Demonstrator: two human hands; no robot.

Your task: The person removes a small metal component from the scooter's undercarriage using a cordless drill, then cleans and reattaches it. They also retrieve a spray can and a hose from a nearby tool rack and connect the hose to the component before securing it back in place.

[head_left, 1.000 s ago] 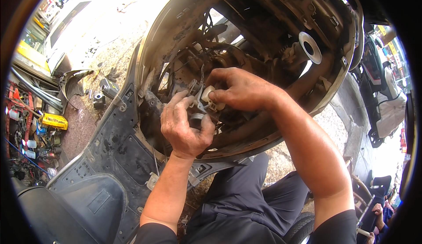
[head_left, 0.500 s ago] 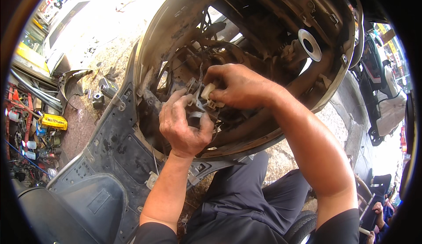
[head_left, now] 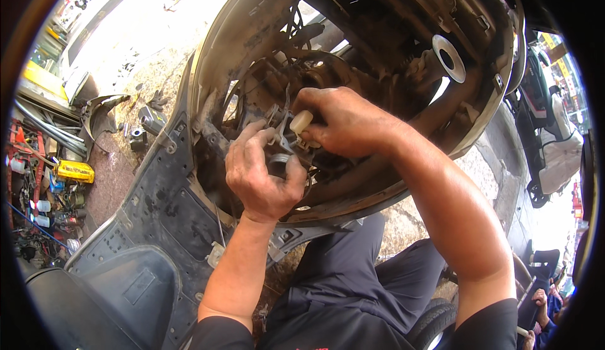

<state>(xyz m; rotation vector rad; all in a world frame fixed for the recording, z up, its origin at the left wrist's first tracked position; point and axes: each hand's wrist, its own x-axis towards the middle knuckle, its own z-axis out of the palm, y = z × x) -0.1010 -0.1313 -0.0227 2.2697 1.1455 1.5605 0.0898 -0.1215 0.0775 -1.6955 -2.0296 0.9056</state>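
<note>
My left hand [head_left: 259, 177] curls its fingers and thumb round a grey metal part with a round mouth [head_left: 278, 159], inside the hollow of a dusty scooter body [head_left: 211, 73]. Close by on its right, my right hand [head_left: 346, 123] pinches a small cream plastic piece [head_left: 300, 122] at the top of that metal part. The fingertips of the right hand are partly hidden behind the piece. Thin cables and dirty engine parts [head_left: 252, 91] lie behind both hands.
The dark plastic floorboard [head_left: 164, 224] of the scooter stretches left. A silver ring-shaped part [head_left: 449, 59] sits in the cavity at right. Tools and a yellow package [head_left: 75, 172] lie at far left. Below me is a tire [head_left: 435, 325]; another person's hand [head_left: 540, 298] shows at lower right.
The cream piece shows more fully and upright, turned by my right hand. My left hand stays on the metal part. The view has shifted slightly.
</note>
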